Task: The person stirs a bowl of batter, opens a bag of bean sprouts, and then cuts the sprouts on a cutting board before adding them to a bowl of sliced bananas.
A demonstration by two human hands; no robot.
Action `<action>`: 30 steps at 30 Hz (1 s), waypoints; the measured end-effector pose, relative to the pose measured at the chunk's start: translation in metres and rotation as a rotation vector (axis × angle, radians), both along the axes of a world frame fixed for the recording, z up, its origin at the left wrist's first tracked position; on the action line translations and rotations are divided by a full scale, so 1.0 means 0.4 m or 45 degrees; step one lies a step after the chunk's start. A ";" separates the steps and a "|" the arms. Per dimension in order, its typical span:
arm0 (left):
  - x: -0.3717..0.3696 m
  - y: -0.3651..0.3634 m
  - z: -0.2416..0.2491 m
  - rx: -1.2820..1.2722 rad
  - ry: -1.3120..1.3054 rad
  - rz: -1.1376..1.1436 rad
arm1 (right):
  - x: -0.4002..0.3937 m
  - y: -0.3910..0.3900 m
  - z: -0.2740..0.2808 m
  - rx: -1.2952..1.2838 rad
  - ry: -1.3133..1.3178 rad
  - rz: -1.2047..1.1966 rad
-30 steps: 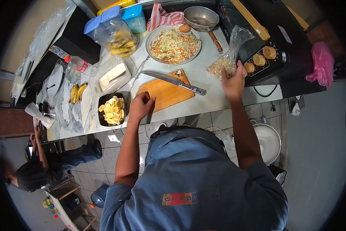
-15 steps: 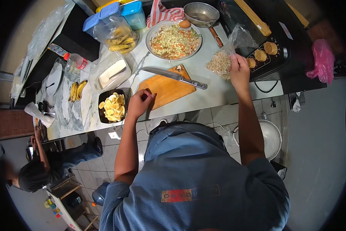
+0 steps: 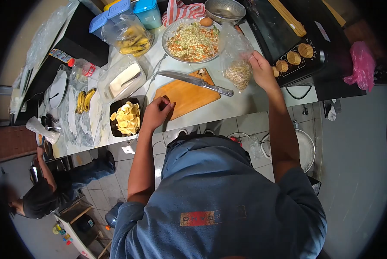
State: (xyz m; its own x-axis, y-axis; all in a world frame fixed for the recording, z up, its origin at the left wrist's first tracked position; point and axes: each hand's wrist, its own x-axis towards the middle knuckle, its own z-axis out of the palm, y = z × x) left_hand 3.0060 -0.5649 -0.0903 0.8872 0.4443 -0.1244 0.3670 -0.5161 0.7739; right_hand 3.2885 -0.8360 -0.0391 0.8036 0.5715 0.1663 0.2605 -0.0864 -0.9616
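Observation:
My right hand (image 3: 263,71) grips a clear plastic bag (image 3: 236,47) by its side, near the oven's knobs. Pale bean sprouts (image 3: 238,76) fill the bag's lower part, which hangs just above or on the counter. My left hand (image 3: 158,112) is at the left edge of a wooden cutting board (image 3: 187,100), fingers curled in; whether anything is between them is hidden. Across the board's far side lies a large knife (image 3: 193,80), handle to the right. Behind it, a round plate (image 3: 192,43) holds chopped vegetables, with an egg (image 3: 206,21) on its rim.
Left of the board stand a black tray of sliced banana (image 3: 128,118) and a plastic tub (image 3: 137,86) with a white block. A bag of bananas (image 3: 135,43) sits behind. A black oven (image 3: 299,64) borders the right. Another person (image 3: 42,194) is at the far left.
My right hand has drawn the bag of sprouts slightly left, and the bag now stands more upright, its top in front of the pan handle. The left hand has barely moved.

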 end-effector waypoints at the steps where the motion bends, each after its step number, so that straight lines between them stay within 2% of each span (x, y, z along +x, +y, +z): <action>1: 0.000 0.000 0.000 -0.013 -0.011 -0.003 | 0.004 0.002 0.000 -0.059 -0.042 0.058; 6: 0.003 0.002 0.026 -0.101 0.001 0.041 | 0.004 0.029 -0.009 -0.080 -0.021 0.140; 8: 0.009 0.008 0.035 -0.161 -0.017 0.067 | 0.009 0.043 -0.017 -0.008 0.051 0.034; 11: 0.023 0.016 0.058 -0.202 -0.045 0.050 | 0.005 0.050 -0.005 -0.058 -0.023 0.030; 13: 0.041 0.014 0.082 -0.429 0.042 0.086 | -0.006 0.051 0.011 -0.097 -0.030 0.053; 14: 0.054 0.012 0.082 -0.428 0.041 0.080 | -0.008 0.049 0.019 -0.138 -0.038 0.078; 16: 0.085 0.007 0.082 -0.518 -0.201 0.021 | 0.010 0.044 -0.005 -0.160 -0.054 0.080; 19: 0.147 0.013 0.108 -0.511 -0.121 -0.009 | 0.029 0.032 -0.043 -0.214 -0.073 0.091; 20: 0.169 0.008 0.112 -0.496 -0.213 -0.041 | 0.028 0.034 -0.030 -0.252 -0.072 0.097; 24: 0.255 -0.004 0.156 -0.560 -0.223 -0.120 | 0.004 0.040 0.040 -0.220 -0.027 0.150; 25: 0.270 -0.021 0.170 -0.557 -0.223 -0.124 | -0.007 0.044 0.061 -0.271 -0.106 0.182; 28: 0.316 -0.073 0.218 -0.676 -0.301 -0.029 | -0.016 0.054 0.070 -0.319 -0.163 0.236; 30: 0.334 -0.079 0.216 -0.714 -0.308 -0.137 | -0.019 0.059 0.075 -0.321 -0.139 0.255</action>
